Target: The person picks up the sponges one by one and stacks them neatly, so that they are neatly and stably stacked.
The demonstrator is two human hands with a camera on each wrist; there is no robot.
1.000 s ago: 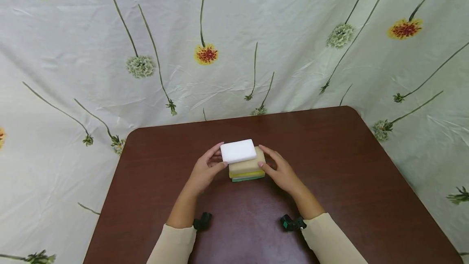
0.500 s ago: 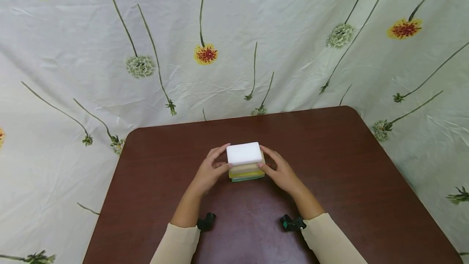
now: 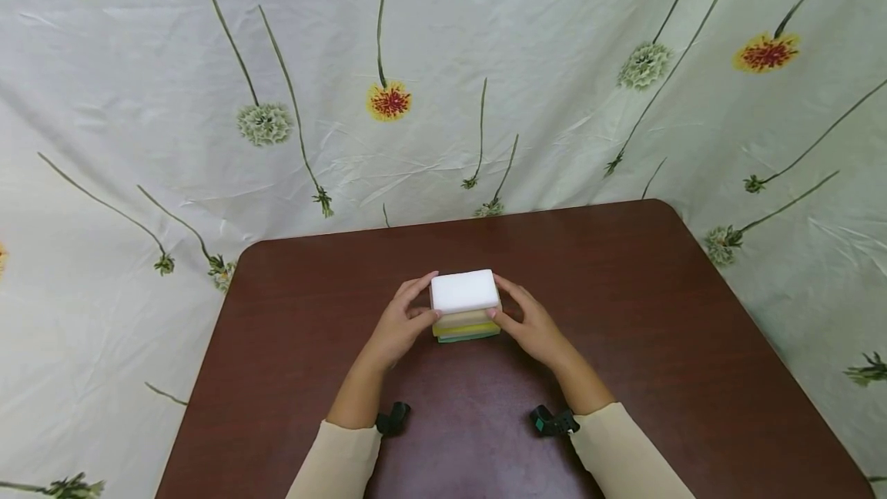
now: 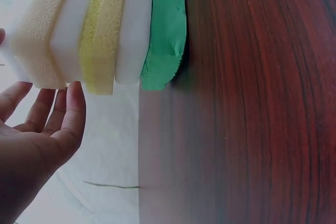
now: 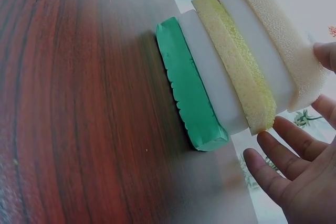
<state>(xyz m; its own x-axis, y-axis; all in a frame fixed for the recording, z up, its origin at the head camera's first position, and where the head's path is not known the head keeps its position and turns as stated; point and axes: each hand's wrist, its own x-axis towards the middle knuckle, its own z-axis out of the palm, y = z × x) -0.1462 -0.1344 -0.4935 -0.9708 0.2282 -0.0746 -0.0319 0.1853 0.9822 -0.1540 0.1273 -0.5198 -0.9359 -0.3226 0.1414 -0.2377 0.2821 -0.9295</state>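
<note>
A stack of sponge-like blocks stands on the table. On top lies a smooth white sponge [image 3: 464,291], above a porous beige sponge [image 5: 281,35]. Lower come a white block [image 4: 76,30], a yellow-and-beige sponge [image 4: 105,35], another white block [image 4: 135,35] and a green crinkle-edged slab [image 4: 165,30] at the bottom. My left hand [image 3: 395,327] pinches the top white sponge at its left end. My right hand [image 3: 539,332] holds the beige sponge's right end, thumb on its front; its lower fingers spread beside the stack.
The dark reddish-brown table [image 3: 305,345] has rounded far corners. Right behind it hangs a pale flower-print cloth [image 3: 443,175]. A small black wrist camera sits on my left wrist [image 3: 393,418], another on my right wrist [image 3: 552,420].
My left hand has slid the top white sponge rightward and slightly nearer, so it now lies lined up over the beige one. My right hand has stayed in place.
</note>
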